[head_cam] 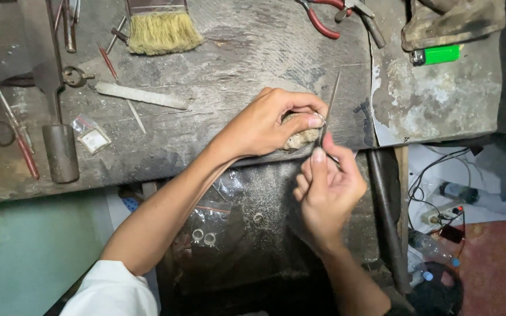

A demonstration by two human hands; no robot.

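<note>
Worn grey wood makes up the bench (235, 64), scarred and dusty, with a dark tray (247, 246) slung below its near edge. At that edge the left hand (265, 126) is curled tight around a pale, rough lump (301, 138), thumb pressed on top, pinning a small ring (318, 119) against it; the ring is mostly hidden by the fingertips. Just to the right and nearer, the right hand (326, 193) is closed in a pinch on a thin metal tool (329, 108), whose shaft slants up and away over the bench while its lower end meets the ring. The two hands nearly touch. Below them, in the tray, lie a clear bag (212, 213) and a few loose rings (203, 236), with another ring (258, 218) further right. Out on the bench, to the left, rest a flat file (142, 95), a little packet (92, 137) and a hammer (60, 152) with its handle running far. At the far edge sits a brush (162, 32) with straw-coloured bristles, and red-handled pliers (323, 20) to its right. A green lighter (437, 55) lies on the paler slab at the far right. Down on the floor to the right are tangled wires (434, 175) and plastic bottles (475, 196).
</note>
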